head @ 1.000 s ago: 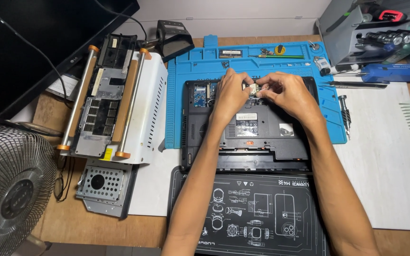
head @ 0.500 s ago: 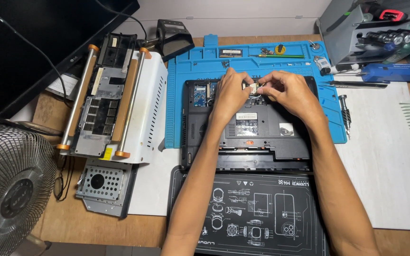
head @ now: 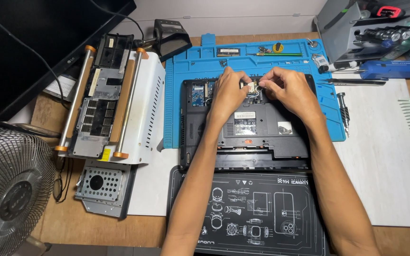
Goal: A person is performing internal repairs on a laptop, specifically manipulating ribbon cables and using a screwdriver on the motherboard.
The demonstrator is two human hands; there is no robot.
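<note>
Hands meet over an upturned black laptop (head: 247, 125) on a blue mat (head: 181, 71): left hand (head: 227, 95) and right hand (head: 288, 90) each pinch a small component (head: 251, 86), grip narrow.

Barely anything moved in the last second, honestly. My right hand (head: 288, 90) slid a touch left, so its fingertips now sit closer to my left hand (head: 228, 92) over the far edge of the laptop (head: 247, 125). The little metal part (head: 251, 86) between my fingers looks more covered now, with less of it peeking out than before.
</note>
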